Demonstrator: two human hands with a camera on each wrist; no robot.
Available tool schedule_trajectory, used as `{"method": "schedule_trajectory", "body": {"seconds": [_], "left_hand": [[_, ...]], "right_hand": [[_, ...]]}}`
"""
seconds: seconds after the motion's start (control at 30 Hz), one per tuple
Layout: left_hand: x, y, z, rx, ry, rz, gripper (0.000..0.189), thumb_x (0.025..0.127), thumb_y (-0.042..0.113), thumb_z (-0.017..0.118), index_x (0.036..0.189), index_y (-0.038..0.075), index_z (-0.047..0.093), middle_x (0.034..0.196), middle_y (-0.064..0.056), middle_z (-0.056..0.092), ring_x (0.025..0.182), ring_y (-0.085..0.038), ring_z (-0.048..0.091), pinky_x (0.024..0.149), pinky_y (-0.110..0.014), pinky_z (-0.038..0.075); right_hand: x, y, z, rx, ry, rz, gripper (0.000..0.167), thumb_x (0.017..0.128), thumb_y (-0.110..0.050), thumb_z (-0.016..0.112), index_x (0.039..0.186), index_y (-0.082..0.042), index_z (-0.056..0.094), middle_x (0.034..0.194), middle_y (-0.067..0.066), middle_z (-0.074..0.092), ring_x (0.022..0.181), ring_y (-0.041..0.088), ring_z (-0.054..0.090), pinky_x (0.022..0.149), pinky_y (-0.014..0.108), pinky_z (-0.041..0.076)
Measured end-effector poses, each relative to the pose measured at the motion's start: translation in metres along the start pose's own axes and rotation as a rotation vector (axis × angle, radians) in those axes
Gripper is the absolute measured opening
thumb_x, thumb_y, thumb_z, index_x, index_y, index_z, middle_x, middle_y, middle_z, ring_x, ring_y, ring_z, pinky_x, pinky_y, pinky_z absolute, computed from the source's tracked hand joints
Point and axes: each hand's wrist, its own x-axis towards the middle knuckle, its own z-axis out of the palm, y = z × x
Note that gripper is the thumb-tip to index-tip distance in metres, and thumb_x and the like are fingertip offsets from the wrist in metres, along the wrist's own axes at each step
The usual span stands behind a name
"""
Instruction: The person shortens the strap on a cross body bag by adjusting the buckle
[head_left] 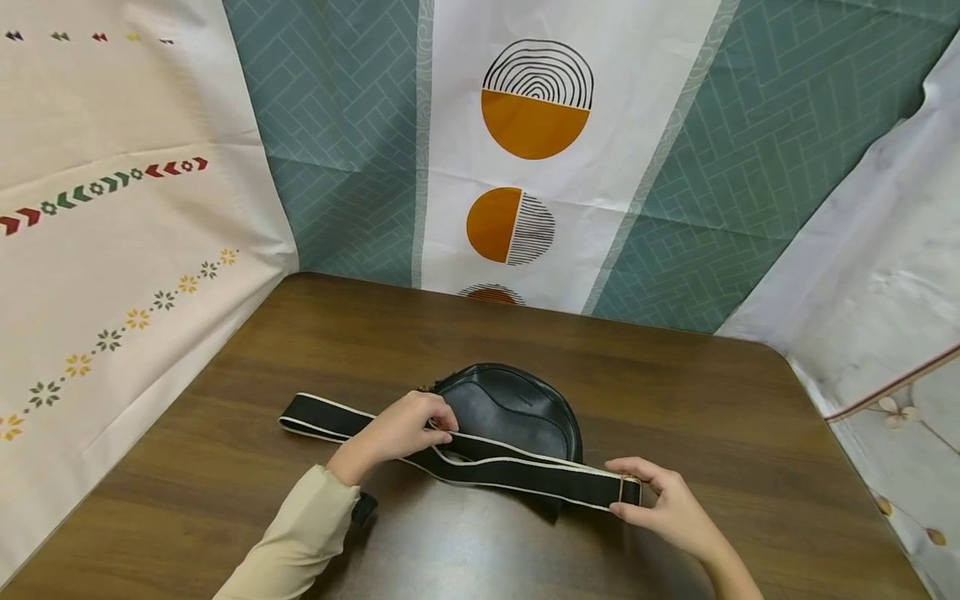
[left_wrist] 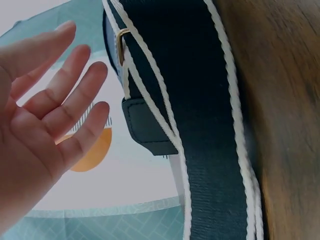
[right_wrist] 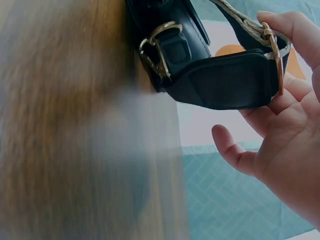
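A black half-moon leather bag (head_left: 510, 408) rests on the table, its wide black strap (head_left: 525, 477) with white edging stretched across its front. My right hand (head_left: 671, 504) pinches the strap at its gold buckle (right_wrist: 274, 55), thumb on one edge and fingers on the other. Over the strap's middle, beside the bag, is my left hand (head_left: 408, 427). Its fingers (left_wrist: 75, 100) are loosely bent and apart from the strap in the left wrist view. A looped part of the strap reaches left past that hand. The right wrist view shows a gold clasp (right_wrist: 162, 50) at the bag's side.
The brown wooden table (head_left: 360, 325) has rounded far corners. Behind it hangs a green and white patterned cloth (head_left: 352, 167), with a cream cloth (head_left: 112, 275) along the left and a pale one (head_left: 885, 283) along the right.
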Motion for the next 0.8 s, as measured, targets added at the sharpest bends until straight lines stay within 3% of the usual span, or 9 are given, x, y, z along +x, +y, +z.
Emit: {"method": "schedule_trajectory", "body": {"seconds": [0.2, 0.43, 0.53, 0.67, 0.8], "left_hand": [[0.003, -0.001, 0.002, 0.073, -0.062, 0.007, 0.005, 0.075, 0.006, 0.070, 0.080, 0.008, 0.067, 0.078, 0.002, 0.061, 0.074, -0.011, 0.057, 0.067, -0.024, 0.046], [0.008, -0.003, 0.003, 0.169, -0.091, 0.035, 0.005, 0.075, 0.010, 0.071, 0.078, 0.011, 0.068, 0.076, 0.005, 0.061, 0.070, -0.008, 0.055, 0.067, -0.027, 0.043], [0.009, -0.004, 0.002, 0.212, -0.109, 0.036, 0.004, 0.074, 0.012, 0.071, 0.078, 0.013, 0.068, 0.075, 0.007, 0.060, 0.069, -0.006, 0.053, 0.067, -0.029, 0.039], [0.009, -0.006, 0.001, 0.252, -0.132, 0.026, 0.004, 0.074, 0.015, 0.070, 0.078, 0.015, 0.068, 0.075, 0.010, 0.059, 0.069, -0.004, 0.052, 0.067, -0.032, 0.035], [0.008, -0.010, 0.000, 0.263, -0.149, 0.013, 0.001, 0.076, 0.016, 0.069, 0.076, 0.017, 0.068, 0.073, 0.014, 0.060, 0.069, -0.002, 0.053, 0.068, -0.034, 0.034]], "right_hand": [[-0.007, 0.004, -0.008, 0.000, -0.060, -0.013, 0.041, 0.070, 0.006, 0.069, 0.109, 0.007, 0.056, 0.099, 0.008, 0.063, 0.085, 0.008, 0.057, 0.069, 0.020, 0.045], [-0.014, 0.012, -0.014, -0.092, -0.106, -0.029, 0.037, 0.067, 0.007, 0.069, 0.101, -0.005, 0.059, 0.080, -0.005, 0.061, 0.069, 0.008, 0.053, 0.060, 0.024, 0.042], [-0.016, 0.014, -0.016, -0.058, -0.151, -0.034, 0.034, 0.069, 0.005, 0.071, 0.101, -0.002, 0.060, 0.077, -0.003, 0.061, 0.063, 0.004, 0.052, 0.050, 0.022, 0.043], [-0.016, 0.017, -0.016, -0.063, -0.160, -0.149, 0.030, 0.066, 0.004, 0.073, 0.094, -0.001, 0.063, 0.078, 0.002, 0.063, 0.060, 0.001, 0.051, 0.046, 0.017, 0.041], [-0.013, 0.017, -0.015, -0.170, -0.123, -0.310, 0.029, 0.060, 0.006, 0.075, 0.080, -0.012, 0.063, 0.074, -0.006, 0.057, 0.062, 0.001, 0.046, 0.053, 0.012, 0.035]]}}
